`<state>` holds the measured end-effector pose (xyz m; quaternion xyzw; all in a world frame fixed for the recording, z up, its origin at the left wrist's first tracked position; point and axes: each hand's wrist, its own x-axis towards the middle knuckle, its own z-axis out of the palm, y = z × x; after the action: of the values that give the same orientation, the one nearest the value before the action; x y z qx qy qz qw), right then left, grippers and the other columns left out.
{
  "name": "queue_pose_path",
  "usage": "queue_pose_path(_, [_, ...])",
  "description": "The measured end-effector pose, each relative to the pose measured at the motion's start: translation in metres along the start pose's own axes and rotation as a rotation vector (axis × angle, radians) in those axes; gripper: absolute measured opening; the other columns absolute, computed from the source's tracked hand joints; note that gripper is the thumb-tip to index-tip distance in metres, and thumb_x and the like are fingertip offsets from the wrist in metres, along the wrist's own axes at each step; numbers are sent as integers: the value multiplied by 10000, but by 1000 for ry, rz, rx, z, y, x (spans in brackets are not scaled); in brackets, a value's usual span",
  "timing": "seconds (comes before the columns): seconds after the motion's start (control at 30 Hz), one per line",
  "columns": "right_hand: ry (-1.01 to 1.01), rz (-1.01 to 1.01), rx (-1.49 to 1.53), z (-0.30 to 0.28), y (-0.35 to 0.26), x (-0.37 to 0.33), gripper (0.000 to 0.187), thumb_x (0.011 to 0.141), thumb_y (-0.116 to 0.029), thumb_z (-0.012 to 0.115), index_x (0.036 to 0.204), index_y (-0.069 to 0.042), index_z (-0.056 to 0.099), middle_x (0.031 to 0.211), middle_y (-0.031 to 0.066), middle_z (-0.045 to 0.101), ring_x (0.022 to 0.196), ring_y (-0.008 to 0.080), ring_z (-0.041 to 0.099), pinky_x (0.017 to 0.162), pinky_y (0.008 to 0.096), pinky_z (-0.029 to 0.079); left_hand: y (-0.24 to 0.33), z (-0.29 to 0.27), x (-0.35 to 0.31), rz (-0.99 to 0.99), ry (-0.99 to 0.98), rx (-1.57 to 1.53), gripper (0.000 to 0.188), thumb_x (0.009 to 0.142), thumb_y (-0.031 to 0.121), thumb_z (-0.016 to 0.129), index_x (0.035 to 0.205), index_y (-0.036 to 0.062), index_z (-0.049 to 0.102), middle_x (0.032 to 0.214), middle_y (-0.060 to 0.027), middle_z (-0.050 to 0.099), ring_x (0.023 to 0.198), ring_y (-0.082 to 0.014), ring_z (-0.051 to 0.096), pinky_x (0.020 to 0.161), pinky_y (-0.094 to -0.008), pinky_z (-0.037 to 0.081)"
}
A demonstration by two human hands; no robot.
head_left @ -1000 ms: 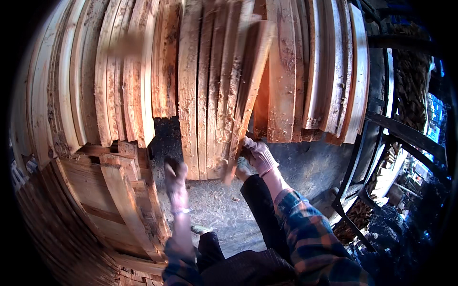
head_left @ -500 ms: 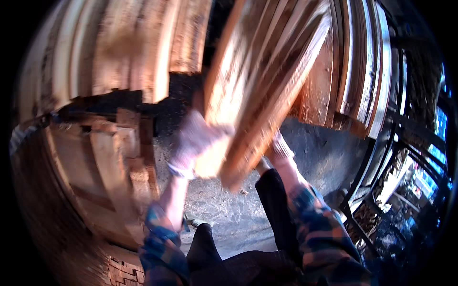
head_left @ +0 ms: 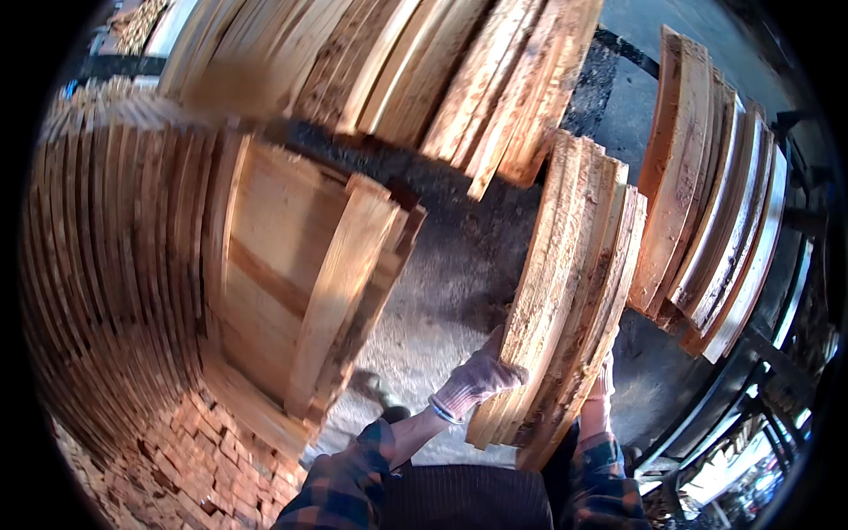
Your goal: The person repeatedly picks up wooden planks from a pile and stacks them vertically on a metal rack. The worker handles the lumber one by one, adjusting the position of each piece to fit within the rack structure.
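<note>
A bundle of several rough-edged wooden boards is held between my two gloved hands, the boards side by side and slanting away from me. My left hand, in a light knit glove, grips the near left side of the bundle with its thumb over the outer board. On the right side, my right hand presses against the boards; most of its fingers are hidden behind them. To the right of the bundle stands a row of boards, and beyond it lies a larger row of planks.
A tall stack of thin boards fills the left, with cut wood ends below it. Beside that stack, wider planks lean or lie together. Dark metal framing runs along the right. Grey floor shows between the piles.
The held boards, splayed apart before, are now closer together. They appear farther right in view, along with both hands. The view has swung left, showing more of the left stack.
</note>
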<state>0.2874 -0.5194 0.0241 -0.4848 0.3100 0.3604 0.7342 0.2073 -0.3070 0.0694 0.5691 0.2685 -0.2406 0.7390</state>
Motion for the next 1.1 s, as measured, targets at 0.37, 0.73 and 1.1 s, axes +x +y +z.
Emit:
queue_pose_path(0.37, [-245,52,-552,118,-7,-168,499,881,-434,578,1186,-43,533,1061,142,619,924,238,620,790,324,511,43,-56,-245,51,223,-262,1140,607,299,872,1468,10,183,1394,-142,420,1313,-277,377,1099,-366,303])
queue_pose_path(0.73, [-1045,-609,-1323,461,112,-33,515,864,-372,608,1194,19,544,1077,218,631,979,294,631,831,316,491,-86,-203,-333,337,1202,-741,253,863,215,598,993,-1,617,880,-84,664,820,-166,645,707,-288,537])
queue_pose_path(1.1, [-589,-1245,-2179,503,222,-83,1059,656,-473,779,1434,-3,235,1181,210,504,1039,377,548,839,424,500,-198,-257,-348,-155,1698,-487,320,673,202,745,928,26,667,714,-49,652,640,-180,620,580,-348,494])
